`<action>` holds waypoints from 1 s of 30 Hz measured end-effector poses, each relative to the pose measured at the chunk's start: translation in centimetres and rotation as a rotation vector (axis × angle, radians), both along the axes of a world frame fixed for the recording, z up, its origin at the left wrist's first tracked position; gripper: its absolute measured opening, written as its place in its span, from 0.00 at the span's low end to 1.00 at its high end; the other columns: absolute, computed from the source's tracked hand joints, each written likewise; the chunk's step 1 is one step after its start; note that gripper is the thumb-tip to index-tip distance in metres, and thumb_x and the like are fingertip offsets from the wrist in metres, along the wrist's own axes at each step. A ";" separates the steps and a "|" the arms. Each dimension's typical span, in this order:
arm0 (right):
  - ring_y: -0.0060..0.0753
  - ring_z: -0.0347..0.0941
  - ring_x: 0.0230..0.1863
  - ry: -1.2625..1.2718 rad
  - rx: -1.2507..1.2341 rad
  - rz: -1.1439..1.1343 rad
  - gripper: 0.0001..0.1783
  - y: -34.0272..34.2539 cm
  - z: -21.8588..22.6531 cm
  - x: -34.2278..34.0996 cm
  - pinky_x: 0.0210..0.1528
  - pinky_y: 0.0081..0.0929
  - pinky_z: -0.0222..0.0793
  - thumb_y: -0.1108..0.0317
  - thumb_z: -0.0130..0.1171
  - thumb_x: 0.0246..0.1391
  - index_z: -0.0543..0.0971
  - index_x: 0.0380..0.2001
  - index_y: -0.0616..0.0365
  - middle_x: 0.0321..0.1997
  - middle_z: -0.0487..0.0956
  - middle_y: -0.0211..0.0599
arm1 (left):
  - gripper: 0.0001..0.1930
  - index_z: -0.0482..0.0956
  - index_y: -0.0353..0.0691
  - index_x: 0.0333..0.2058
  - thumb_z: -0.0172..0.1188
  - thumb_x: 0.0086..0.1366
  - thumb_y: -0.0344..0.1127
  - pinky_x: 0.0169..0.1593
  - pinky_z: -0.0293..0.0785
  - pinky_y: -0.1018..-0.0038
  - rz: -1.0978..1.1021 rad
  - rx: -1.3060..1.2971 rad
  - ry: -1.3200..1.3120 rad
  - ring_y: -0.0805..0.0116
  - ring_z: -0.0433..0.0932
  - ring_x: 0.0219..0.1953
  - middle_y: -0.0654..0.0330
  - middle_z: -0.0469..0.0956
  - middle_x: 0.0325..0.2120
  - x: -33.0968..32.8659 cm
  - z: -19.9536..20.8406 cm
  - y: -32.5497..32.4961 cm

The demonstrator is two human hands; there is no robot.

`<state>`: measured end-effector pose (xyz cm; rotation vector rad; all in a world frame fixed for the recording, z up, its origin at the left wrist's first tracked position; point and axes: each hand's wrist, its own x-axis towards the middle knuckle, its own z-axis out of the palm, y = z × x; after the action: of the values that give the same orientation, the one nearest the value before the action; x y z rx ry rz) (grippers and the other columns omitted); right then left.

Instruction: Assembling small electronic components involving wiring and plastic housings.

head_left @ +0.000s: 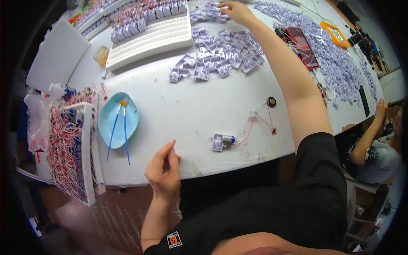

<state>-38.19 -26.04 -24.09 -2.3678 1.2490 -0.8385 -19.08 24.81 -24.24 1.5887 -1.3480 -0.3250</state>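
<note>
I have the right hand [235,13] out at twelve o'clock, fingers bent down over the lilac housings [210,12] at the far side; whether they grip a piece I cannot tell. The left hand [165,172] hangs by the near edge at seven, fingers curled, index stretched, thumb close against it; I make out nothing held, though the pinch itself is unclear.

One housing [218,143] lies alone at five o'clock with a blue motor [228,139], probably set apart so its red wires [245,137] can trail freely toward a round dark disc [271,102].

At nine, two brushes [126,138] lean in a blue dish [131,123], handles over the rim (presumably for easy picking up), tips in yellowish matter. A small jar [101,56] at ten holds something amber. The white ribbed tray [170,40] at eleven carries rows of wired units, bare nearer me; another white tray [88,157], past the dish, is crowded with red-and-white wiring.
</note>
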 end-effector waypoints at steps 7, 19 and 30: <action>0.39 0.78 0.47 -0.252 -0.140 -0.021 0.20 -1.3 -1.4 -4.0 0.50 0.37 0.75 0.67 0.62 0.54 0.79 0.51 0.57 0.49 0.81 0.44 | 0.11 0.80 0.34 0.48 0.53 0.70 0.23 0.29 0.72 0.84 -0.056 0.023 0.107 0.81 0.75 0.23 0.63 0.78 0.22 -0.9 0.3 -1.1; 0.52 0.79 0.47 0.326 -0.138 -0.088 0.21 4.9 0.4 0.1 0.53 0.43 0.73 0.54 0.63 0.48 0.85 0.41 0.56 0.42 0.84 0.51 | 0.10 0.81 0.33 0.46 0.55 0.69 0.24 0.27 0.72 0.83 -0.033 0.029 0.113 0.80 0.76 0.23 0.63 0.78 0.21 -0.6 0.1 0.5; 0.40 0.70 0.52 -1.269 0.907 0.320 0.28 7.2 1.6 2.0 0.57 0.36 0.69 0.53 0.58 0.62 0.70 0.58 0.58 0.55 0.73 0.42 | 0.11 0.81 0.38 0.48 0.55 0.73 0.33 0.26 0.68 0.85 -0.067 0.113 0.226 0.82 0.73 0.23 0.64 0.78 0.23 0.1 -0.3 -1.1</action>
<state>-36.14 -18.87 -22.47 -0.8947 0.4642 -1.0437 -18.95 23.74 -24.54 1.5492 -1.2271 -0.6132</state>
